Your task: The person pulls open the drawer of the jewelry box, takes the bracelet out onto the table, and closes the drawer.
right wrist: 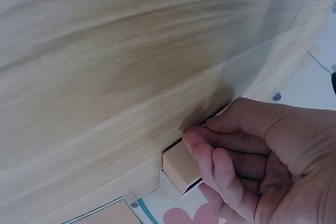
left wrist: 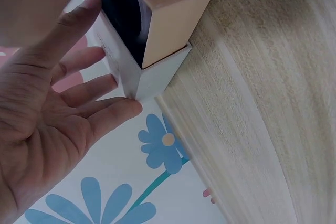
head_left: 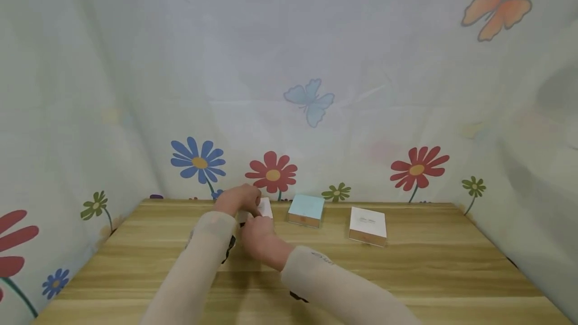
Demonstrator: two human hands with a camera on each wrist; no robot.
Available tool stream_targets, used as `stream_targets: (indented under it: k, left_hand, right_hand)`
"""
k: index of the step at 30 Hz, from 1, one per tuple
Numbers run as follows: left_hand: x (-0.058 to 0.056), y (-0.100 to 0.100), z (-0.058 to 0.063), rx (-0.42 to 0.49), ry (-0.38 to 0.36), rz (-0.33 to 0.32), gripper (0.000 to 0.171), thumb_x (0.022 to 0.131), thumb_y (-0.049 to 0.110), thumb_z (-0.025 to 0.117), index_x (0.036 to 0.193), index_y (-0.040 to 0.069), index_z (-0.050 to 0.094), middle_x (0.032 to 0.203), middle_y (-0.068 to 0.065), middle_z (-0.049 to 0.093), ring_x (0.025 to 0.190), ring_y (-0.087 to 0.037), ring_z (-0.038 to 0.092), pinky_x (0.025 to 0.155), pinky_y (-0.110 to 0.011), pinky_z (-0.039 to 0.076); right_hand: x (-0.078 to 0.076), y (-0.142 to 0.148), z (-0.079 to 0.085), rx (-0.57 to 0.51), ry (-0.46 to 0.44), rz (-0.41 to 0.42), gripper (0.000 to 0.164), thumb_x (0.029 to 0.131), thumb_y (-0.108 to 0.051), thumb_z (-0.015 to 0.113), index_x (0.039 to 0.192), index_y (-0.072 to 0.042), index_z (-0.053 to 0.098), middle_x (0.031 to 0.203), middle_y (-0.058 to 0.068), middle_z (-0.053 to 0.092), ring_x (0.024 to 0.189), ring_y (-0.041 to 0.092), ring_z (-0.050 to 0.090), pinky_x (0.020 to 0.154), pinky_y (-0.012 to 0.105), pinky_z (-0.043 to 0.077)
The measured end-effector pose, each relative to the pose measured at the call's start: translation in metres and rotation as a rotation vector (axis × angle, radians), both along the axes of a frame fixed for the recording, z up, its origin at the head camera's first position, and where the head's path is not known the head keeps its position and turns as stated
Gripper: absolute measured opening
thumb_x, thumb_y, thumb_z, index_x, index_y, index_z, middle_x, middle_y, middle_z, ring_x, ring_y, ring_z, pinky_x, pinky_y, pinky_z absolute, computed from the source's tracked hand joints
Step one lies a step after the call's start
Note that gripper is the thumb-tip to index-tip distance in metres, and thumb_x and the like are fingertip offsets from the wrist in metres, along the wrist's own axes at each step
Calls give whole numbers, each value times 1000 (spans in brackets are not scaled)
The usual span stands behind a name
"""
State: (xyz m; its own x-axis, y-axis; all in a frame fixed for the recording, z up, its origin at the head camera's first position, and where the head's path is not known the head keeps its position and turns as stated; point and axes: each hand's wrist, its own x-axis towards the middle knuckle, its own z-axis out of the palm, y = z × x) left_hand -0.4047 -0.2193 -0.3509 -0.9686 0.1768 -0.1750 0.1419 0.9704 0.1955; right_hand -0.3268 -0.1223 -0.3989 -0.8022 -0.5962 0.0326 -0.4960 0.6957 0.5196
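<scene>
A small white box (left wrist: 157,85) with a tan inner part stands at the back left of the table, its dark interior exposed. My left hand (head_left: 236,199) holds its white wall, with the thumb at the edge of the opening and the other fingers along the outside. My right hand (head_left: 261,237) is on the near side of the same box. In the right wrist view its curled fingers (right wrist: 223,166) overlap the box's tan face (right wrist: 181,167); their tips hide what lies between them. A dark curved shape (left wrist: 128,11) shows inside the box, its kind unclear.
A light blue box (head_left: 306,206) sits just right of the hands. Farther right lies another white box (head_left: 368,222) with a tan front. The wooden table (head_left: 429,275) meets a curtain (head_left: 235,74) printed with flowers and butterflies at its back edge.
</scene>
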Motion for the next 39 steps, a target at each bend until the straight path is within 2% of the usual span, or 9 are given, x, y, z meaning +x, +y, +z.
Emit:
stream_targets:
  k: [4,7,11,19,25,28,34,36,39]
  left_hand:
    - [1,1,1,5,7,-6,37,80,33,88,85,7,62,71,-2,49,68,-17,48,61,-30,40]
    - [3,1,2,4,10,-8,37,80,34,88,87,8,63,76,-3,54,71,-18,50,61,-30,41]
    - [3,0,1,1,6,-1,37,80,34,88,91,8,63,82,-4,58,76,-19,53,64,-31,42]
    - [-2,-3,-7,-19,1,-7,38,80,35,88,90,9,62,77,-3,55,71,-17,50,61,-29,40]
    - [-5,-2,-5,2,-4,4,37,78,35,89,88,10,63,77,-3,57,73,-18,53,62,-30,43]
    - [-5,-2,-2,2,-8,10,34,80,31,88,87,8,64,76,-3,55,73,-19,53,63,-32,43]
    - [-6,-3,2,-23,-20,12,15,90,15,75,90,9,62,82,-4,58,78,-21,55,69,-35,47]
    - [-6,-2,2,-30,-22,-4,10,93,10,69,88,8,61,79,-4,55,74,-20,51,67,-33,45]
    - [-6,-1,0,-34,-24,-25,11,93,4,62,83,8,59,74,-4,49,68,-19,46,63,-31,40]
  right_hand:
    - [5,3,2,29,-20,9,21,103,-41,57,103,-28,74,87,-9,68,65,6,58,59,26,53]
    - [9,5,3,37,-22,0,23,103,-42,57,102,-28,75,83,-9,68,61,6,57,54,26,50]
    - [13,4,2,11,-15,-16,24,104,-41,56,102,-28,76,86,-10,70,64,6,60,53,25,49]
    - [11,3,0,-13,-41,-24,21,102,-41,59,105,-29,75,91,-11,70,71,6,63,59,26,53]
    - [5,16,8,-2,-77,38,16,100,-37,65,110,-28,73,101,-10,71,79,7,66,67,28,57]
    - [-1,27,15,-83,-150,74,16,99,-38,66,101,-23,73,91,-7,69,71,8,62,61,28,54]
    - [-16,42,31,-409,-260,81,31,94,-43,71,78,-16,68,69,-3,57,56,10,49,46,28,41]
    - [-20,45,32,-479,-279,108,30,94,-37,71,75,-16,65,67,-3,55,55,10,48,44,26,38]
    - [-24,47,28,-509,-290,155,22,95,-31,71,81,-15,65,72,-3,56,59,11,49,46,25,37]
